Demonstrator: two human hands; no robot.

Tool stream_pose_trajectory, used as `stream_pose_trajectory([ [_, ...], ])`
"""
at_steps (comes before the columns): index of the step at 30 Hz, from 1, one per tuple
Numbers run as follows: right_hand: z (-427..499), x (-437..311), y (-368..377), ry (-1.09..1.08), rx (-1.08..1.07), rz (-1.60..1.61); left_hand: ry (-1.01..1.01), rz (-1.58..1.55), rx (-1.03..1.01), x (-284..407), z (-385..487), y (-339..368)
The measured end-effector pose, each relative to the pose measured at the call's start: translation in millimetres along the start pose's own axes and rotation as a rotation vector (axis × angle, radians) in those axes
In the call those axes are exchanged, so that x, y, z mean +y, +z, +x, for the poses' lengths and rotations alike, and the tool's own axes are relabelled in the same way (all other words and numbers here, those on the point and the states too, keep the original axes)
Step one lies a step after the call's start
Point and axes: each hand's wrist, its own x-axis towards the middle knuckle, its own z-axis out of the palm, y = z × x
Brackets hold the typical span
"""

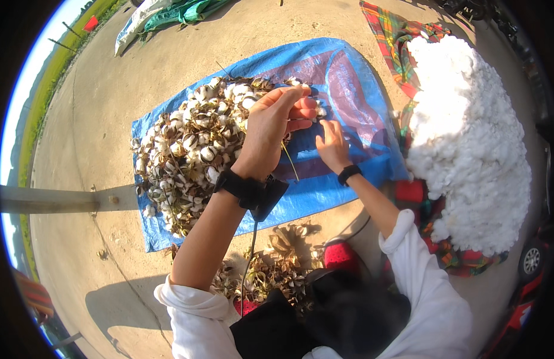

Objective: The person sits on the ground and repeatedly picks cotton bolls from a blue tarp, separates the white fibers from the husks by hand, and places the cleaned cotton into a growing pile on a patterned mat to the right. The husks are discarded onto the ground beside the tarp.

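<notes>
My left hand [283, 112] is raised over the right side of a heap of cotton bolls [200, 139], its fingers curled; whether something is pinched between them is not clear. The heap, brown husks with white lint, lies on a blue plastic woven sheet [366, 67]. Close by on the right, my right hand [334, 146] hovers over the sheet with its fingers partly spread and nothing visible in it. A few bolls [320, 110] lie just beyond both hands. A thin stalk [290, 161] points down beneath my left hand.
A large pile of white cotton lint [470, 143] rests on a plaid cloth [393, 49] at the right. Empty husks [277, 278] lie by my red shoes [342, 258]. Green and white sacks [169, 18] are at the top left. A post [70, 200] stands at the left.
</notes>
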Motion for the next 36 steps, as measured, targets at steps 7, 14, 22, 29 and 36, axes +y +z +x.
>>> stream_pose_trajectory([
  [7, 74.1, 21.9, 32.1, -0.048, -0.318, -0.355, -0.324, 0.086, 0.166, -116.6, -62.3, -67.2],
  [14, -47.0, -43.4, -28.9, 0.045, -0.289, 0.266, -0.391, -0.066, 0.249, -179.3, -85.9, -53.9],
  [22, -130.1, -105.3, -38.4, 0.529, -0.605, 0.901, -0.224, 0.077, 0.360, -212.7, -143.7, -88.4],
  [29, -148.1, -140.8, -31.5, 0.788, -0.817, 1.226, -0.195, -0.165, 0.568, -201.3, -197.5, -94.6],
  [36, -147.0, -160.8, -24.4, 0.683, -0.970, 1.208, -0.216, -0.077, 0.612, -193.6, -219.8, -112.5],
])
